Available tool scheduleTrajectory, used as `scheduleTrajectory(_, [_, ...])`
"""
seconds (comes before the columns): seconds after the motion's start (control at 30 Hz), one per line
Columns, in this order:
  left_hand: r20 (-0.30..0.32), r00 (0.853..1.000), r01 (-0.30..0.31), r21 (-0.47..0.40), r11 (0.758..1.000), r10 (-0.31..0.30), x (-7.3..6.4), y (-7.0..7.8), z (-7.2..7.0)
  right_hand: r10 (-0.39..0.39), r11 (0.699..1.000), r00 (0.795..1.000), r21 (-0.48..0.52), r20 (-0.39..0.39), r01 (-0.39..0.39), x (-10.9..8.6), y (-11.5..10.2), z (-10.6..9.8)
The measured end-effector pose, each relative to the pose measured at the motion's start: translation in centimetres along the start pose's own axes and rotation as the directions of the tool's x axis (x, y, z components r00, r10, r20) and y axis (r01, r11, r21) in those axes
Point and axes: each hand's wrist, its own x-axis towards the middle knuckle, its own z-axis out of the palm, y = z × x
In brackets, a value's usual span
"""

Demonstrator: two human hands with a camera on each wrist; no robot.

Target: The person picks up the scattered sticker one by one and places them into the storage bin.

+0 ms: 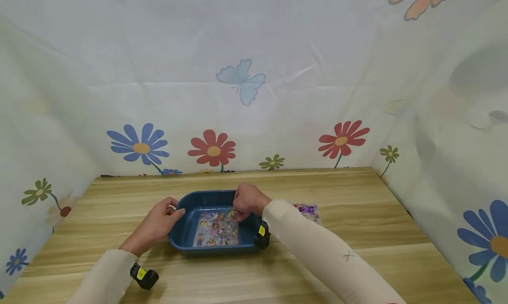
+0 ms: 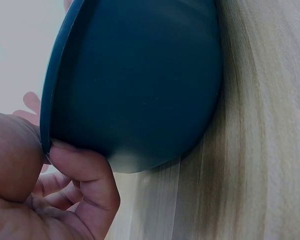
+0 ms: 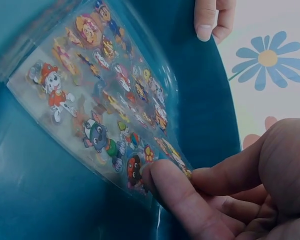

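- Gently steady the blue tray (image 1: 218, 250) with the left hand (image 1: 160, 220), pinching the rim at the left end between thumb and bent finger; probably grip enough, so no need to squeeze.
- Leave the tray flat on the wooden table (image 1: 373, 224); best not to tip this end during work inside.
- Find the sticker sheet (image 1: 216, 230) on the tray floor, with its far right corner at the fingers of the right hand (image 1: 250, 200).
- Pinch that corner between thumb and 1 finger, as now; cannot tell the finger's reach beneath. Better to take just the edge than press on the printed figures.
- If lifting, raise slowly from that 1 corner to avoid creasing.
- Mind the black wrist camera (image 1: 262, 235) by the tray's right end, and the colourful packet (image 1: 306, 209) outside, partly hidden behind the right sleeve (image 1: 317, 246).
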Motion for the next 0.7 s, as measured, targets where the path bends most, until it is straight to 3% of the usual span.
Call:
scheduleTrajectory(0.27, [-0.003,1.000,0.010,0.005,1.000,-0.010,-0.06,0.14,-0.02,0.012,0.999,1.000,-0.040,0.012,-0.012,0.20,0.07,-0.10])
scheduleTrajectory(0.47, [-0.002,1.000,0.008,0.000,1.000,-0.008,-0.15,0.13,0.00,-0.025,0.987,1.000,-0.160,0.001,0.025,0.07,-0.05,-0.09])
scheduleTrajectory(0.7, [0.001,1.000,0.001,-0.009,1.000,0.000,-0.25,0.34,-0.09,-0.008,0.993,1.000,-0.116,0.010,0.009,0.07,-0.10,-0.18])
